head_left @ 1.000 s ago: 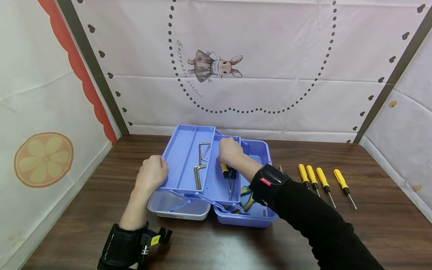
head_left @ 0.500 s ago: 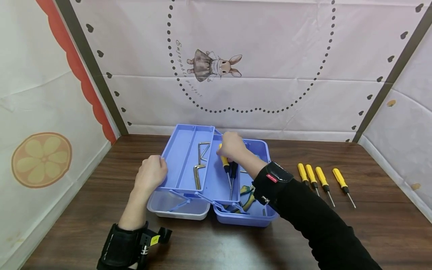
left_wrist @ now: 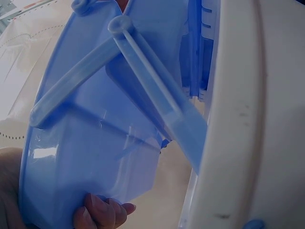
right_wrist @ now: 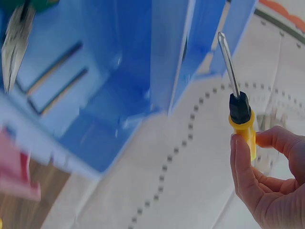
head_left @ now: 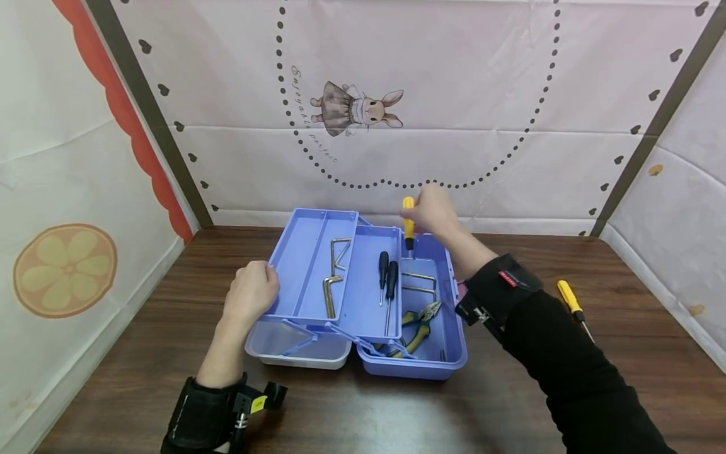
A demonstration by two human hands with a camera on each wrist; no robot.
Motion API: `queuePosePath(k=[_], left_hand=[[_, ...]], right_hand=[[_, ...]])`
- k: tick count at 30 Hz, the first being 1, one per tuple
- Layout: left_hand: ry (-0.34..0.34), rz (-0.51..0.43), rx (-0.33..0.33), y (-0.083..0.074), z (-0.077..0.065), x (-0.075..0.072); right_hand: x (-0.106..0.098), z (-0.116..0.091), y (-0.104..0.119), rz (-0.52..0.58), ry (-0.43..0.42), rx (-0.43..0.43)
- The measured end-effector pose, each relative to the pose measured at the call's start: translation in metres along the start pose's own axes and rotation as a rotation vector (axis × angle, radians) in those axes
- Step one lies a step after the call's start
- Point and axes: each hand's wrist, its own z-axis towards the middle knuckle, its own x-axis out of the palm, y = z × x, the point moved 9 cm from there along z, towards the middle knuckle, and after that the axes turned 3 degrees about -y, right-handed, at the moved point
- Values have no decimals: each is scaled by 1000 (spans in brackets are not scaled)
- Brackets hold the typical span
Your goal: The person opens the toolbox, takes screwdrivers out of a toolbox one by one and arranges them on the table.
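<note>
In the head view my right hand pinches a yellow-handled screwdriver upright, blade down, over the far end of the blue toolbox. The right wrist view shows thumb and fingertips on its handle, with the blade bare. My left hand grips the outer edge of the raised upper tray; its fingers curl under the tray in the left wrist view. Gold L-shaped hex keys lie in that tray. Two black screwdrivers lie in the middle tray.
Pliers and more hex keys lie in the toolbox bottom. A clear lid-like bin sits under the upper tray. Another yellow screwdriver lies on the wooden table at right. A printed cloth wall stands close behind.
My right hand has lifted the yellow screwdriver out of the middle tray and moved it up and to the right. The left hand keeps its place on the upper tray.
</note>
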Motion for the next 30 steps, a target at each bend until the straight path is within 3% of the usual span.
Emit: queuePosePath(k=[8,14,22,30], left_hand=[[1,-1,-9,3,-1,-1],[-2,0,-10,4,-1,-1],[-6,2,-5,2,-1,-2],[-1,-1,10,-2,-1,-1]], right_hand=[[-50,6,-37,-52,-93,36],[-72,0,-76,-125,-121,50],[-66,-10,-128,-159,-89,52],[-40,-19,-175,-153,-22,190]])
